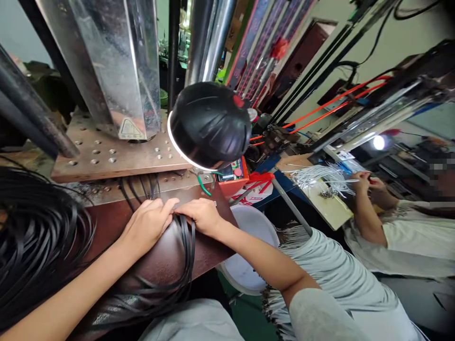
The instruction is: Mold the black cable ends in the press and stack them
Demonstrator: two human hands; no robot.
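My right hand (202,215) is closed, its thumb and fingers pinching the end of a bundle of flat black cables (188,251). From there the bundle hangs in a loop over the brown tabletop (213,248) toward my lap. My left hand (151,220) rests close beside it, fingers curled together, their tips meeting my right fingertips at the cable ends. What lies under the left palm is hidden. Just behind my left hand, several thin black cables (142,187) run out from beneath the machine's drilled metal plate (137,158).
A large heap of black cables (46,232) lies at the left. A black lamp (213,125) hangs above my hands, near a red control box (234,173). Right of the table stand a white tub (249,222) and bundled grey cables (320,270). A co-worker's hands (369,184) handle white cables (325,177).
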